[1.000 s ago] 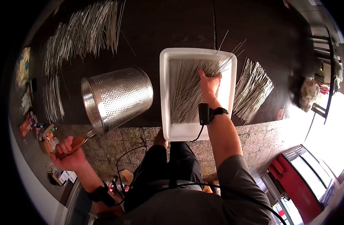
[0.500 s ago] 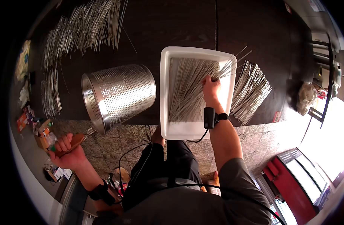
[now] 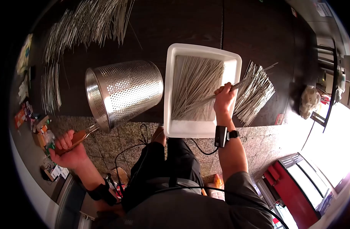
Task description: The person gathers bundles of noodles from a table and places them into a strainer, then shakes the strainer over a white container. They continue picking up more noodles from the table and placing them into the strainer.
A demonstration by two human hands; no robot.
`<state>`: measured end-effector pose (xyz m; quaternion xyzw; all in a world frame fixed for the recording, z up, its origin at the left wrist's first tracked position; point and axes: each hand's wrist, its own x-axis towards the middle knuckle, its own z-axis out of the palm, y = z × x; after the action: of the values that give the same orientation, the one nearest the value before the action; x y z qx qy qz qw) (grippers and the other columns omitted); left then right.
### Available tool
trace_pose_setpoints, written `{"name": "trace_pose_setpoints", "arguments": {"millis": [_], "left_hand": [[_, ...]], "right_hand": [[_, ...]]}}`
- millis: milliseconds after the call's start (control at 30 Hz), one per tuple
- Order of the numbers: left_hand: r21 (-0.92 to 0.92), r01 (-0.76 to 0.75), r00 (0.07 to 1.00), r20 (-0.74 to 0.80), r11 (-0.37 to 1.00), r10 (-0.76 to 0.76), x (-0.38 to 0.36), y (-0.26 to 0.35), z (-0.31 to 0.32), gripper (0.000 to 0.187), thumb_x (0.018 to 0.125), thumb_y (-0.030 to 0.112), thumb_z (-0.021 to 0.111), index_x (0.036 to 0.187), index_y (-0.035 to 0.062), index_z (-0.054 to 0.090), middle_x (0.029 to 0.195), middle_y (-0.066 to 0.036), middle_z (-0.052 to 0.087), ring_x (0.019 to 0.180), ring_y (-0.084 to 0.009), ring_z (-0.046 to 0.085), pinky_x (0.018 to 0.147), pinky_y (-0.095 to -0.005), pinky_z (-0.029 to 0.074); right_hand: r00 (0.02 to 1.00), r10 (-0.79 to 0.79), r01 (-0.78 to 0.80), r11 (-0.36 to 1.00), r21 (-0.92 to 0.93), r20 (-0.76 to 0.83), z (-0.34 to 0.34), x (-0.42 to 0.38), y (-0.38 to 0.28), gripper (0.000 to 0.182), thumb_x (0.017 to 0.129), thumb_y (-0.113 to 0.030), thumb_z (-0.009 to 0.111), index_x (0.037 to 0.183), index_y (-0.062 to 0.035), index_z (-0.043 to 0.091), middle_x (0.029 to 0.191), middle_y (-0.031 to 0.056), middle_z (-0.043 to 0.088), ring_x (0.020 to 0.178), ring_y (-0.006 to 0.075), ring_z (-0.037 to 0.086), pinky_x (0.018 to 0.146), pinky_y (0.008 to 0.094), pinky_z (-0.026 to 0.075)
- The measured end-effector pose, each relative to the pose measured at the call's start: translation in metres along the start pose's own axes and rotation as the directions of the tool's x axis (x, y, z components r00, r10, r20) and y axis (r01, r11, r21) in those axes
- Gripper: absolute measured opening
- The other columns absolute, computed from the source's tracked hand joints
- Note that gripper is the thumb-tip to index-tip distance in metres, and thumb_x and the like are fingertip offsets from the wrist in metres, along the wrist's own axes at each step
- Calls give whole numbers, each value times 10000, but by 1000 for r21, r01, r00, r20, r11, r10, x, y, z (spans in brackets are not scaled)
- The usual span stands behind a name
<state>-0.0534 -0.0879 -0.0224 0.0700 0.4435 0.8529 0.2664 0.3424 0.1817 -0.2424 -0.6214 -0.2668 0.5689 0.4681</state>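
Observation:
My left hand (image 3: 72, 152) is wrapped around the wooden handle (image 3: 76, 140) of a perforated metal strainer basket (image 3: 133, 89). The basket lies on its side at the table's front edge, its mouth turned left. Over the right part of a white plastic tub (image 3: 200, 130), my right hand (image 3: 224, 101) is closed around a bunch of thin metal skewers (image 3: 240, 84). The bunch slants from the tub's middle out over its right wall. Many more skewers (image 3: 198, 76) lie lengthwise in the tub.
A fanned pile of skewers (image 3: 259, 101) rests on the dark table (image 3: 175, 23) right of the tub. Larger bundles (image 3: 93, 26) lie at the back left, with a smaller one (image 3: 51, 89) nearer. A plastic bag (image 3: 309, 101) hangs at the right; cables run below the table.
My right hand has moved right and slightly toward me, drawing the bunch of skewers across the tub's right wall. My left hand keeps its grip on the strainer handle.

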Motion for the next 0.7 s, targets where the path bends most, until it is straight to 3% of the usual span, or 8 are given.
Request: {"name": "trace_pose_setpoints", "arguments": {"millis": [200,267,333,400,467,500,633,700], "left_hand": [[2,10,996,92,1000,-10,1,1,-3,381,866,347,476,601,160,277,558,11,303,555,-138,328,700,-337,306],[14,9,995,95,1000,-11,1,0,-3,382,866,347,481,601,159,279,567,11,303,556,-132,323,701,-331,305],[-1,17,993,114,1000,-17,3,1,-4,384,865,348,486,602,159,281,570,10,302,556,-130,322,703,-329,305],[-17,22,991,130,1000,-20,3,3,-4,385,864,349,491,602,158,283,572,9,302,557,-128,321,704,-328,306],[-4,-1,996,92,1000,1,3,4,-1,388,862,353,500,604,157,287,570,11,299,557,-122,321,694,-321,299],[-13,-6,996,92,1000,7,4,4,-2,388,862,353,500,604,157,287,570,11,299,557,-122,321,694,-321,299],[-47,21,991,133,999,-15,3,6,-9,388,860,355,505,606,158,288,566,17,295,555,-121,320,679,-319,288],[-48,22,990,138,999,-15,4,6,-9,387,859,355,506,606,158,289,565,19,294,555,-121,320,675,-319,285]], "right_hand": [[996,-32,34,999,19,-86,6,-8,-21,184,969,-188,433,823,-77,440,582,6,373,504,107,363,501,277,367],[998,-21,19,1000,-25,-65,11,-17,-23,149,949,-169,475,828,-93,433,597,-11,345,521,113,326,520,274,339],[1000,13,-13,1000,-6,1,0,-24,-11,127,933,-175,514,862,-85,459,625,1,393,561,130,379,546,297,367],[984,6,59,930,-364,176,-15,-29,11,183,916,-214,554,902,-42,493,691,28,461,657,158,451,607,334,409],[985,85,54,668,-742,148,-49,-40,34,303,882,-261,607,943,22,520,808,69,527,781,186,490,692,345,432],[971,229,-92,635,-767,73,-47,-55,22,731,846,-347,657,1322,114,347,1323,297,432,1245,359,430,1037,384,343],[960,278,-122,540,-833,40,-74,-59,51,741,823,-351,677,1315,106,363,1280,282,468,1167,348,484,973,392,398],[979,200,-66,476,-877,34,-75,-50,62,547,805,-293,694,1149,88,502,1009,151,572,910,244,536,808,338,449]]}}
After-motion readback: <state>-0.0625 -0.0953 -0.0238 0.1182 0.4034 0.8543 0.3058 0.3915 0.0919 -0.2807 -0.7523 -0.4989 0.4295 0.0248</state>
